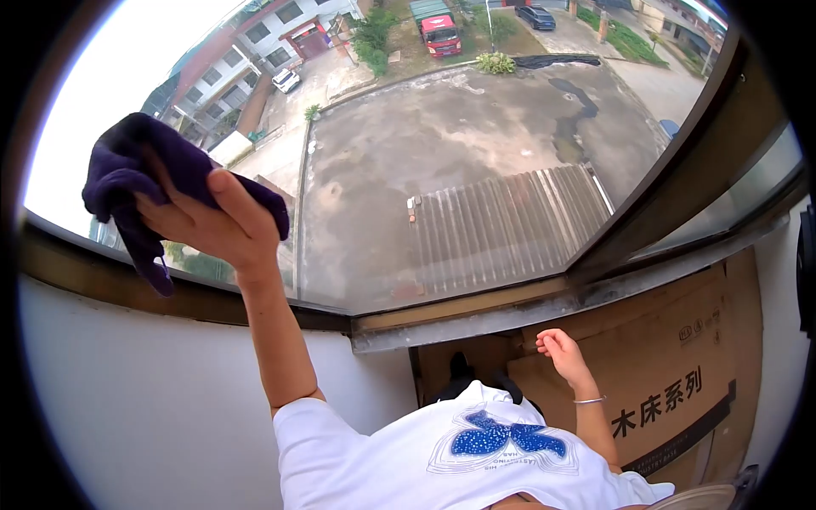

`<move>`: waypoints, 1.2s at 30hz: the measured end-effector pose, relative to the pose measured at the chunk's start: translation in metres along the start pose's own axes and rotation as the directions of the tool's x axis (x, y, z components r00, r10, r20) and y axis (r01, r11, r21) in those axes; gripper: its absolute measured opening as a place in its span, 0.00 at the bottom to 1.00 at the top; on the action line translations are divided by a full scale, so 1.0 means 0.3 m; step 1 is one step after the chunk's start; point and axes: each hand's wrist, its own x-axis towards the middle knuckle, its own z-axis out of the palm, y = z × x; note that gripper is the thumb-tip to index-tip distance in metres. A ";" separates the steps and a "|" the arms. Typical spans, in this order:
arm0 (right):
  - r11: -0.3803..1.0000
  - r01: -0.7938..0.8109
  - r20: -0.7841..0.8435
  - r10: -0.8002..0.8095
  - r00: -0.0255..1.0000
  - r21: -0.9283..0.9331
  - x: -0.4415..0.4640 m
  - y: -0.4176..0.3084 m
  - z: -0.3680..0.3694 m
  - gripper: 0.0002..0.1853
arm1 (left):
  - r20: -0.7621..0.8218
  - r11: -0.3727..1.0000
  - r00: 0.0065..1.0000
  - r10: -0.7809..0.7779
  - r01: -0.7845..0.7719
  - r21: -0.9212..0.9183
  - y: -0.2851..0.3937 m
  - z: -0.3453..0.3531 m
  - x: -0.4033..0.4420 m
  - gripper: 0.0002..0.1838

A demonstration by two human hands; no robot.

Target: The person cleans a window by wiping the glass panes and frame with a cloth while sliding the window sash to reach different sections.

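A dark purple cloth (pixel 174 170) is held up against the window glass at the left, bunched and with one corner hanging down. My left hand (pixel 212 212) presses on it, the fingers partly hidden in its folds and the thumb showing on top. Below the window frame, near the sill (pixel 476 319), my right hand (pixel 557 347) hangs in the air with its fingers curled in. A thin bracelet circles that wrist. Nothing shows between those fingers.
A large cardboard box (pixel 629 374) with printed characters leans under the sill at the right. A dark window frame post (pixel 671 170) slants up at the right. White wall (pixel 170 382) lies below the window. Outside are a flat roof, buildings and vehicles.
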 end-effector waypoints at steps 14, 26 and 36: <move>0.993 -0.036 -0.060 0.029 0.998 -0.114 -0.198 0.021 0.017 0.12 | 0.594 0.930 0.792 0.138 0.102 -0.353 0.267 -0.110 -0.863 0.13; 0.996 0.047 -0.104 -0.055 0.993 -0.078 -0.187 0.132 0.055 0.12 | 0.071 0.975 0.982 0.177 -0.165 -0.151 0.291 0.035 0.162 0.26; 0.986 0.084 -0.128 -0.103 0.986 -0.142 -0.313 0.144 -0.024 0.12 | 0.453 0.697 0.768 0.452 0.012 -0.717 0.688 0.062 -0.730 0.20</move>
